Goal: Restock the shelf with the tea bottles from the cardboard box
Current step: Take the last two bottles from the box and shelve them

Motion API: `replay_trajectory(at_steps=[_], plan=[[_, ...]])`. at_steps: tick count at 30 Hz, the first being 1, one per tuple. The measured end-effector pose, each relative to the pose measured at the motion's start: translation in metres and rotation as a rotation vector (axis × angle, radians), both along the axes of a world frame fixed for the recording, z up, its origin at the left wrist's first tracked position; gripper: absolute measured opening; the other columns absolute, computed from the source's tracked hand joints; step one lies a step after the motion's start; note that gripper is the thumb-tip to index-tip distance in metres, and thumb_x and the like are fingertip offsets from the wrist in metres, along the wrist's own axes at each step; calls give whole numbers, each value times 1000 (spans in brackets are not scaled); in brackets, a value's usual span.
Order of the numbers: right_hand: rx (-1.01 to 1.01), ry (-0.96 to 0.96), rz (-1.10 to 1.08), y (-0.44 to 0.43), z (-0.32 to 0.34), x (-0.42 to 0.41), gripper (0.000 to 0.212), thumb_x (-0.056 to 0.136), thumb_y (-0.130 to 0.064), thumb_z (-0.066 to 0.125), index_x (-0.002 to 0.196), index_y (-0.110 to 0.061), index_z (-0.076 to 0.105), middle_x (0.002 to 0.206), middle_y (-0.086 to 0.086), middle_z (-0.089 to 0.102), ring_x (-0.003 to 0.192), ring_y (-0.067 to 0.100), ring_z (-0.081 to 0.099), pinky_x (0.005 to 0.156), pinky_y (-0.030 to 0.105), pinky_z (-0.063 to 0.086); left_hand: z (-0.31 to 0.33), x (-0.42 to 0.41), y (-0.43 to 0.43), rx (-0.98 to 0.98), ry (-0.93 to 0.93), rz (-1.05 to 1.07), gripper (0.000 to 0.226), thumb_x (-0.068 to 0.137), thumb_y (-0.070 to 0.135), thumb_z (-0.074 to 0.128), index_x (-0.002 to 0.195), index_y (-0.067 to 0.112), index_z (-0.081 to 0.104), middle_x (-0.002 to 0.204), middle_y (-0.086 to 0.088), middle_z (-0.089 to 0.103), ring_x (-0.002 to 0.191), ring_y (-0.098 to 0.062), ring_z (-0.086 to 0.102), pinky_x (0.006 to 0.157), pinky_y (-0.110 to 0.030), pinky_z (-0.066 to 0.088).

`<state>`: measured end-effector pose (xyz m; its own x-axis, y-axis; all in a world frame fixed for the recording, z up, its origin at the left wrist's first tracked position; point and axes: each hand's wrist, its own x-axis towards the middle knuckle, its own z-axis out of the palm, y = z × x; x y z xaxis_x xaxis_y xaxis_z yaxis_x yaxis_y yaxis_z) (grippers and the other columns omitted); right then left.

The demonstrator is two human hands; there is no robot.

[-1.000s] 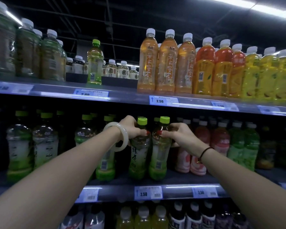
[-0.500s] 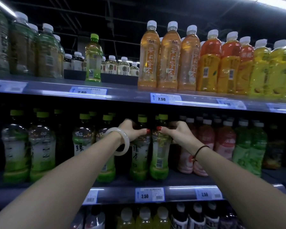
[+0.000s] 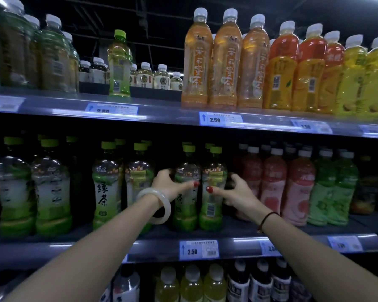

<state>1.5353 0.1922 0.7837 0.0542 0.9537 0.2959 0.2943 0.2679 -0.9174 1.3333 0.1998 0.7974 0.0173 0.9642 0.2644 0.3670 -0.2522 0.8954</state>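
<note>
On the middle shelf [image 3: 238, 236], the far-left green tea bottles [image 3: 50, 188] stand upright with lime-green caps, their labels blurred. Next to them a bottle [image 3: 105, 188] shows the characters 绿茶 down its white-and-green label. Right of that, the left hand [image 3: 169, 185], a pale jade bangle [image 3: 159, 205] on its wrist, curls around the left green tea bottle [image 3: 187, 212] of a front pair, thumb with red nail laid across the label. Just beside it the right hand [image 3: 236, 192], with a dark cord bracelet [image 3: 265, 221] at the wrist, wraps the right green tea bottle [image 3: 212, 212], whose barcode faces out. Both bottles stand on the shelf, touching each other. Below them a blue-edged price tag [image 3: 198, 250] reads 2.50. Further right stand pink-labelled bottles [image 3: 273, 184], then green-labelled ones [image 3: 334, 188]. On the upper shelf [image 3: 162, 112], a lone green-capped bottle [image 3: 119, 64] stands left of centre, a second tag [image 3: 220, 119] reads 2.50, and above it orange-labelled tea bottles [image 3: 224, 59] carry white vertical characters, followed by red-and-yellow bottles [image 3: 310, 68]. The aisle is dim, with a dark ceiling overhead.
</note>
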Motion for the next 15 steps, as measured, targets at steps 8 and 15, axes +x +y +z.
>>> replay_trajectory(at_steps=[8,15], plan=[[-32,-23,34,-1,-28,-6,37,81,-23,72,112,-22,52,103,-10,61,112,17,56,98,36,48,-46,2,1,-41,-30,-95,56,75,37,76,124,16,58,113,4,65,108,-16,61,97,-32,48],[-61,-92,139,-13,-15,-2,28,87,-17,65,113,-18,54,97,-14,62,90,1,58,71,15,44,-44,-5,-1,-48,5,-202,19,79,33,73,95,33,64,108,6,70,105,-13,64,99,-37,50]])
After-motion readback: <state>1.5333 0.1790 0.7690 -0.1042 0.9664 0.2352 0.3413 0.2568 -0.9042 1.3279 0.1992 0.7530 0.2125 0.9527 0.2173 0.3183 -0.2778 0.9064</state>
